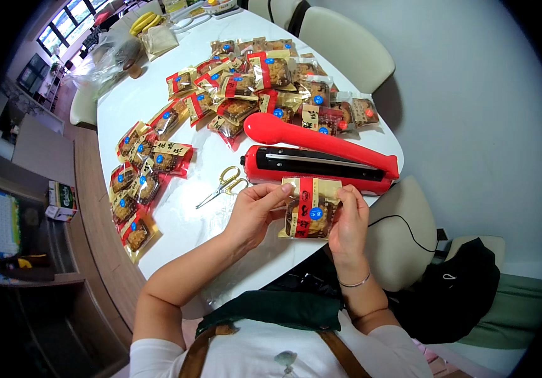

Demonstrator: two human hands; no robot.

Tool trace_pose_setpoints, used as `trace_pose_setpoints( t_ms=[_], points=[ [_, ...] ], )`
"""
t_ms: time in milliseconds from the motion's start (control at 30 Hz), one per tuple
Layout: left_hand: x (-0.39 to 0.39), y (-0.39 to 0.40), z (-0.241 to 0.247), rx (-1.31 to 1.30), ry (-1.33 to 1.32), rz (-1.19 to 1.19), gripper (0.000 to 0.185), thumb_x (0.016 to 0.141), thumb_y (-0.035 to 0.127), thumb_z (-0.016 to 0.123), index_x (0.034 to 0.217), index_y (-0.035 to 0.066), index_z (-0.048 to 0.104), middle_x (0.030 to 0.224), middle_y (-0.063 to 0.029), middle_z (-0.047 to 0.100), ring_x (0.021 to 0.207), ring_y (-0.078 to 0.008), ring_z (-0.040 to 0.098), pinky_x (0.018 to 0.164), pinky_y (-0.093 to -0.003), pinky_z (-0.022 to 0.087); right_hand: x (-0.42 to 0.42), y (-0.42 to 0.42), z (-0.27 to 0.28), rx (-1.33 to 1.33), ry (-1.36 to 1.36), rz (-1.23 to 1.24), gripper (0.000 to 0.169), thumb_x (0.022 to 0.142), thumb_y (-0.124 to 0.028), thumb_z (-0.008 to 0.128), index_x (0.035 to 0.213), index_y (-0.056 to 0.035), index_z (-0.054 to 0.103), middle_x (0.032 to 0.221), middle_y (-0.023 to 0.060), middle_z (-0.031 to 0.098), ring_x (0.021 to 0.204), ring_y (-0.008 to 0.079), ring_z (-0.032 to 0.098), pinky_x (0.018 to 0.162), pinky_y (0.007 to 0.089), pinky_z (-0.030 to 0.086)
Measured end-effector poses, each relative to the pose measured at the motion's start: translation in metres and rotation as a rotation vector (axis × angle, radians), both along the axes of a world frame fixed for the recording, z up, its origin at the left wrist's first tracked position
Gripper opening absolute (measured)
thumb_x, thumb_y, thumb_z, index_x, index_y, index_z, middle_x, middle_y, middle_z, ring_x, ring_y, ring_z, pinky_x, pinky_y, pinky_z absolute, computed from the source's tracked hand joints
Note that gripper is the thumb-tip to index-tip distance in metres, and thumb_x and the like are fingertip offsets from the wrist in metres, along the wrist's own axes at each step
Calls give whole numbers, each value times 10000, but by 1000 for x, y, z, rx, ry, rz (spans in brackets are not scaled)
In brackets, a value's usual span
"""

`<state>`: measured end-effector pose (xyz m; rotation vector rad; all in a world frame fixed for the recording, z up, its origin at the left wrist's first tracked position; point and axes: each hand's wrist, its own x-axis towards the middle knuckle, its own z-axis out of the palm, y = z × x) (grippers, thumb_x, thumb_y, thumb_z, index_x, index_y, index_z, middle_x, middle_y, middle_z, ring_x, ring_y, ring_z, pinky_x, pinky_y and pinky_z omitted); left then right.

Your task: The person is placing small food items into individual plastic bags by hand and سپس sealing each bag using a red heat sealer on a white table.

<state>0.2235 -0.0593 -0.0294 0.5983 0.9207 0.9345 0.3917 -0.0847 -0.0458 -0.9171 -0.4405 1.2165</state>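
Between my two hands is a packaged mooncake in a clear bag with a red band and a round blue sticker. My left hand pinches the bag's upper left edge, and my right hand grips its upper right side. Just beyond the bag lies a red impulse sealer, its lever arm raised off the black sealing bed. Gold-handled scissors rest left of the sealer, near my left hand, blades towards the left.
Several bagged mooncakes are heaped at the table's far side; a smaller group lies along the left edge. Bananas and a plastic bag sit at the far left. A black cord runs past a chair on the right.
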Motion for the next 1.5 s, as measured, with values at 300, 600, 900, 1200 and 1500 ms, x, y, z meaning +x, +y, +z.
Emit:
trace_pose_setpoints(
  t_ms=[300,600,900,1200,1500],
  points=[
    [-6,0,0,-35,-20,54,119,915,183,663,843,89,663,722,50,556,718,-69,552,747,-330,510,-6,1,0,61,-42,-9,190,922,-36,508,732,-47,514,743,-30,508,729,39,444,693,202,392],
    [-13,-5,-10,45,-74,73,71,908,170,670,872,109,667,882,23,654,848,-82,599,804,-360,505,-9,2,3,29,-14,13,193,921,-41,507,728,-46,510,739,-22,512,716,44,452,689,205,399],
    [-14,-14,-12,48,-96,154,92,900,184,692,897,93,690,918,17,669,886,-77,589,822,-310,468,-18,-2,11,-4,21,16,191,927,-51,495,738,-42,521,750,-13,533,733,54,479,723,209,417],
    [-10,-4,-9,39,-69,144,101,915,213,670,919,112,664,854,40,651,799,-65,591,780,-332,500,-2,-4,0,1,38,159,187,980,-132,540,1108,-3,583,1035,28,612,912,81,571,834,225,454],
    [-10,7,-24,-13,-47,109,135,937,240,644,952,107,655,892,24,667,838,-71,605,785,-331,497,19,-24,-7,-19,113,535,409,944,-47,580,1326,51,473,1187,126,614,1072,171,610,932,318,514]
  ],
)
